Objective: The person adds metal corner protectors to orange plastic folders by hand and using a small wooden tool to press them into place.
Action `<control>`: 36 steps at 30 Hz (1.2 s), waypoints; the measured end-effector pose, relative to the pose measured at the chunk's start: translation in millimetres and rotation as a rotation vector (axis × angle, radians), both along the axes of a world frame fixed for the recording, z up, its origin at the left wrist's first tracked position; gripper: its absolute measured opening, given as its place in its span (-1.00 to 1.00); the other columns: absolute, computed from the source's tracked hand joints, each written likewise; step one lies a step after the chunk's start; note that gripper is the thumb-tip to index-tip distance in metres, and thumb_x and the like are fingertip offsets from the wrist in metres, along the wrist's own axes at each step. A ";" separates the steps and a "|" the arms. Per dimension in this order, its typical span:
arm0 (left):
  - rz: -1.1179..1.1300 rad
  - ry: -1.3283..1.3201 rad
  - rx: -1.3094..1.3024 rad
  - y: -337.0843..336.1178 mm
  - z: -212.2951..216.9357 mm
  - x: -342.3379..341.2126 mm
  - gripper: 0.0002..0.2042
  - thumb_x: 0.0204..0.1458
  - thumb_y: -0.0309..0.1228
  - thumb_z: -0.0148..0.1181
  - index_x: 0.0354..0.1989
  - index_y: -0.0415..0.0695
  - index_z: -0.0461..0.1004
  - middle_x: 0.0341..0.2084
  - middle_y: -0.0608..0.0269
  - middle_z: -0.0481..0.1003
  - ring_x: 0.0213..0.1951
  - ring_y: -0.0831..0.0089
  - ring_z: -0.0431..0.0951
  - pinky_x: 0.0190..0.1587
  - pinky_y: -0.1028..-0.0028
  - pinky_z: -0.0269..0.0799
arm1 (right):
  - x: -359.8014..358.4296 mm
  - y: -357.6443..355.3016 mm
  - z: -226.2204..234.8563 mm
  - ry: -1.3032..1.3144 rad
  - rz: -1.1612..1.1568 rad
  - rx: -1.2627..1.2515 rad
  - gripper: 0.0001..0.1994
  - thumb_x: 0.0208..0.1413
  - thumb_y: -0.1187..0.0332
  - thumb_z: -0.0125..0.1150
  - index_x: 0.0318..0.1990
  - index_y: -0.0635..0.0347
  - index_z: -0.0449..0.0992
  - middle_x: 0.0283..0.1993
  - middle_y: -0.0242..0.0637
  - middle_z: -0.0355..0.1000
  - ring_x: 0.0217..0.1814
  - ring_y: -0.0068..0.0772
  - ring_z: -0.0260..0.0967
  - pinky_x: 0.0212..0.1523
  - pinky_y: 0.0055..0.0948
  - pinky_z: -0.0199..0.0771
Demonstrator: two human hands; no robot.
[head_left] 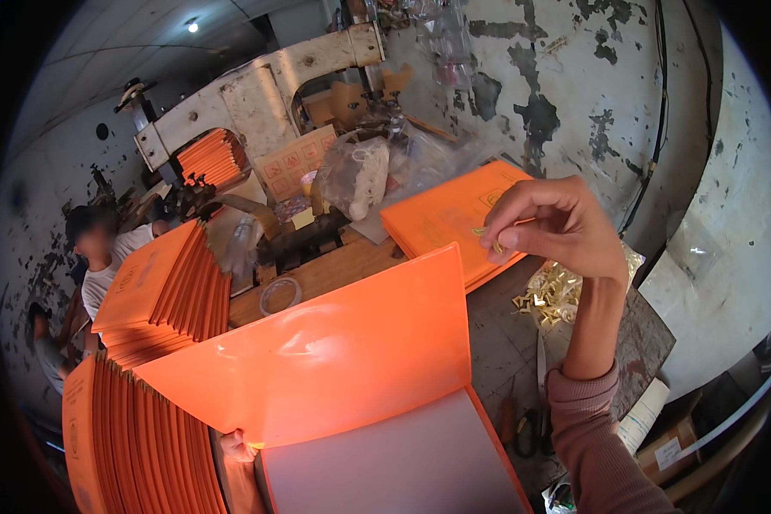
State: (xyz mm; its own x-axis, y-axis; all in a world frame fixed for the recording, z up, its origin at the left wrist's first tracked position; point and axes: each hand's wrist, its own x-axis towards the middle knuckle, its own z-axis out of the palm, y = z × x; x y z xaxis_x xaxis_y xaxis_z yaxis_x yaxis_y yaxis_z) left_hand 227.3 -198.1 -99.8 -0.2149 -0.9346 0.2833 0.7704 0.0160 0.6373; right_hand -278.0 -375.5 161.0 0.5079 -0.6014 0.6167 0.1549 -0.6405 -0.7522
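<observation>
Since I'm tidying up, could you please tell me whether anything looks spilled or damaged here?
Small gold pieces lie in an untidy pile on the worktop, a few straying loose, which could be a spill. Behind, the wall looks damaged, its surface peeling in dark patches.

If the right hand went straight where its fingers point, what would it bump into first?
Probably the flat orange folders: in the picture, the right hand points left across them. Depth is unclear, so it might pass just above them.
</observation>
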 end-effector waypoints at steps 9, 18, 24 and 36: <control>-0.062 0.054 -0.064 -1.7 7.4 -3.9 -0.61 0.00 -0.45 0.13 0.02 -0.30 0.31 -0.08 0.08 0.43 -0.12 0.23 0.50 -0.15 0.29 0.50 | 13.4 3.9 2.1 0.074 -0.152 -0.095 -0.85 -0.15 0.67 0.23 -0.34 0.37 0.51 -0.36 -0.23 0.46 -0.31 -0.52 0.44 -0.25 -0.58 0.45; -0.009 0.104 0.020 -0.2 14.7 -10.2 -0.61 -0.01 -0.51 0.13 0.03 -0.31 0.30 0.01 0.04 0.36 0.03 0.24 0.40 0.10 0.19 0.33 | 12.1 -1.4 0.0 0.078 -0.106 -0.084 -0.85 -0.11 0.57 0.25 -0.30 0.28 0.55 -0.33 -0.28 0.50 -0.27 -0.52 0.46 -0.23 -0.57 0.48; -0.016 0.061 0.019 -3.3 13.3 -10.5 -0.55 -0.06 -0.54 0.15 0.06 -0.29 0.27 0.01 0.03 0.36 0.02 0.23 0.40 0.05 0.19 0.38 | 16.9 -0.1 -0.3 0.092 -0.056 -0.084 -0.84 -0.12 0.58 0.25 -0.30 0.28 0.55 -0.30 -0.26 0.49 -0.26 -0.51 0.45 -0.21 -0.56 0.49; 0.349 -0.071 -0.009 2.9 37.9 -29.1 -0.48 -0.05 -0.42 0.16 0.11 -0.26 0.19 0.03 0.05 0.33 0.01 0.21 0.40 -0.01 0.24 0.43 | 19.2 -3.9 -2.7 0.093 -0.019 -0.122 -0.84 -0.07 0.58 0.20 -0.27 0.28 0.54 -0.31 -0.31 0.49 -0.28 -0.55 0.43 -0.22 -0.58 0.45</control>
